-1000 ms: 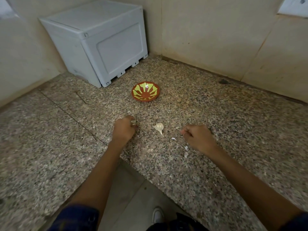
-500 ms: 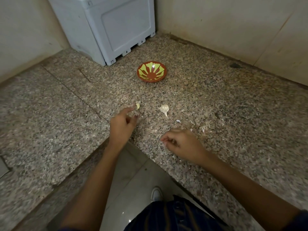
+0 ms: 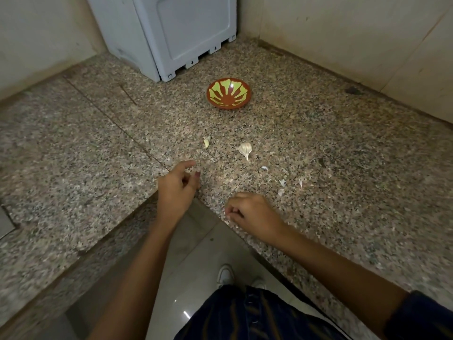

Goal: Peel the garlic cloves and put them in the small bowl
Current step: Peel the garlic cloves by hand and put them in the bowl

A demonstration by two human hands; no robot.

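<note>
The small red bowl (image 3: 229,93) with a green pattern stands on the granite counter (image 3: 318,143), and nothing shows inside it. A small peeled yellowish clove (image 3: 206,143) lies in front of the bowl. To its right lies a white unpeeled clove (image 3: 245,149). My left hand (image 3: 177,190) hovers below the peeled clove with its index finger stretched out, the other fingers loosely bent, holding nothing. My right hand (image 3: 250,212) rests by the counter's front edge with its fingers curled in; I see nothing in it.
Several white skin scraps (image 3: 282,182) lie right of my hands. A grey plastic box (image 3: 186,33) stands in the back corner behind the bowl. Tiled walls close off the back and the right. The counter's inner corner edge runs under my hands, with floor below.
My left hand let go of the peeled clove, which now lies on the counter, and drew back toward me. My right hand also pulled back to the counter's edge.
</note>
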